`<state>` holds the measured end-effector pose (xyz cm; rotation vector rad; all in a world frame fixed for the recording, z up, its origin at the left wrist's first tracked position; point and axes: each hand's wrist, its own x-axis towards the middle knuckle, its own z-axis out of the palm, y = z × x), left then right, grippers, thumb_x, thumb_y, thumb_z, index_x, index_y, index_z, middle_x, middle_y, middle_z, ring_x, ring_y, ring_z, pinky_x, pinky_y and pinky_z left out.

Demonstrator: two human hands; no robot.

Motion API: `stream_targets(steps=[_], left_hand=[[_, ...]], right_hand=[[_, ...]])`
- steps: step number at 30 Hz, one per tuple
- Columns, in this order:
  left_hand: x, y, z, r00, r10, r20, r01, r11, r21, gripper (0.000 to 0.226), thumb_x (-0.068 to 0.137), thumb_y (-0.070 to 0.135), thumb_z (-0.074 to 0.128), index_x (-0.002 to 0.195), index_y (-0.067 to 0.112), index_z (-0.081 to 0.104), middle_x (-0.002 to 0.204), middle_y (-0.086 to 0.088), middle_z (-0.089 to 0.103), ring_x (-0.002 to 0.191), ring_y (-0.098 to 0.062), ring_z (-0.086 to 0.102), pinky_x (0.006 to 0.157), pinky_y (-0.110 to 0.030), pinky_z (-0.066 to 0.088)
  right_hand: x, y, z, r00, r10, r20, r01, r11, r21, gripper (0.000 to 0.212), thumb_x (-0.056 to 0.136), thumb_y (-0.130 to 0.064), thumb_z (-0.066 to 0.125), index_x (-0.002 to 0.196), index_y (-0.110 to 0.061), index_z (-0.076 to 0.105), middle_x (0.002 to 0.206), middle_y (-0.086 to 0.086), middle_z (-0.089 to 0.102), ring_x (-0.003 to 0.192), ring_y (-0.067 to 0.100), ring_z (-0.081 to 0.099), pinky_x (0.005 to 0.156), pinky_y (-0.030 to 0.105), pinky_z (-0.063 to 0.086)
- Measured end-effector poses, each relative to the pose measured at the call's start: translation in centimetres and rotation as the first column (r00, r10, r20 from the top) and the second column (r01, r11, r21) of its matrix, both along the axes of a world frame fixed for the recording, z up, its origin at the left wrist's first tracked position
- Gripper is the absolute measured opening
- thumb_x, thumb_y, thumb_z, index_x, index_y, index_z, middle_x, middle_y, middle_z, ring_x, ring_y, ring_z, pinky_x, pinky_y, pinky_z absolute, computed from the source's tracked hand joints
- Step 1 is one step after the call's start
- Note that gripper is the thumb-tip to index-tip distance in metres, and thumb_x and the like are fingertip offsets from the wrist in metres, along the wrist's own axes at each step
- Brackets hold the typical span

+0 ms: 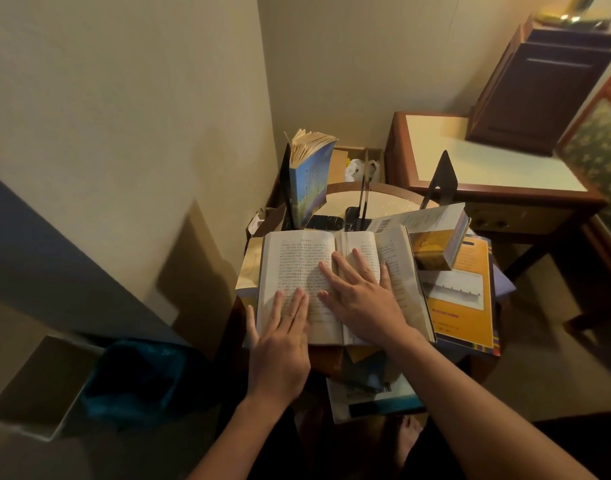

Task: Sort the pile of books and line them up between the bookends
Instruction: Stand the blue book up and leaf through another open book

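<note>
While the open book [297,271] lies face-up on the pile [435,252], both hands press its pages. Left hand [280,344] is on the left page and right hand [361,303] lies across the gutter, fingers straight, slightly spread, gripping nothing.

Judged step: sorting, early. One blue book [309,181] stands against the left bookend [285,188]; the right bookend [443,176] is well apart.

Next move likely calls for closing the open book, then standing it beside the blue one.

Writing: page print too small to read; barcode [384,224] on a white cover [425,216]; orange cover [470,306] text illegible.
</note>
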<state>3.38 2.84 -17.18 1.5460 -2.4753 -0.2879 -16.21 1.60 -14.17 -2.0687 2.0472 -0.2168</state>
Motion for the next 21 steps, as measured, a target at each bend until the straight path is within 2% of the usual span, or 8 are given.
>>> stream_targets(steps=[6,11,14,18,21], left_hand=[[-1.7,-5.3,1.5,0.997,0.005,0.073,-0.004,1.000,-0.017,0.057,0.103,0.043,0.012,0.159,0.031,0.012,0.166,0.011,0.004,0.154,-0.018,-0.004,0.120,-0.061,-0.009],[-3.8,-10.3,2.7,0.995,0.055,0.084,-0.056,0.998,0.014,0.052,0.107,0.042,0.019,0.158,0.034,0.016,0.167,0.004,0.009,0.155,-0.024,-0.003,0.118,-0.059,-0.015],[-3.6,-10.2,2.2,0.994,0.086,0.070,-0.087,0.996,0.020,0.053,0.106,0.049,0.014,0.158,0.038,0.015,0.168,0.000,0.010,0.155,-0.027,-0.002,0.120,-0.059,-0.010],[-2.0,-7.0,0.6,0.992,0.129,-0.008,-0.129,0.991,-0.034,0.057,0.102,0.056,0.014,0.156,0.039,0.023,0.165,0.000,0.018,0.154,-0.032,0.010,0.121,-0.062,0.004],[-0.9,-4.5,0.0,0.988,0.152,-0.011,-0.152,0.988,-0.038,0.058,0.102,0.058,0.014,0.156,0.039,0.022,0.165,0.001,0.015,0.153,-0.033,0.011,0.120,-0.061,0.002]], right_hand=[[0.0,-0.1,0.2,1.000,-0.007,0.003,0.007,1.000,0.009,0.064,0.099,-0.071,0.014,0.157,-0.047,0.000,0.167,-0.014,-0.010,0.149,0.019,-0.028,0.116,0.059,-0.017],[-0.1,-0.4,0.2,1.000,-0.008,0.001,0.008,1.000,0.030,0.063,0.099,-0.071,0.014,0.156,-0.049,-0.001,0.167,-0.016,-0.010,0.149,0.019,-0.028,0.118,0.062,-0.015],[-0.1,-0.4,0.2,1.000,-0.008,-0.006,0.008,1.000,0.022,0.063,0.099,-0.072,0.014,0.155,-0.050,-0.002,0.166,-0.016,-0.010,0.149,0.018,-0.028,0.116,0.060,-0.017],[-0.2,-0.4,-0.1,1.000,0.000,-0.002,0.000,1.000,0.014,0.064,0.098,-0.074,0.013,0.154,-0.052,-0.005,0.166,-0.017,-0.012,0.148,0.017,-0.031,0.115,0.059,-0.019],[-0.1,-0.4,0.0,1.000,0.006,0.007,-0.006,1.000,0.027,0.065,0.097,-0.074,0.014,0.154,-0.052,-0.007,0.165,-0.018,-0.014,0.147,0.017,-0.032,0.114,0.059,-0.020]])
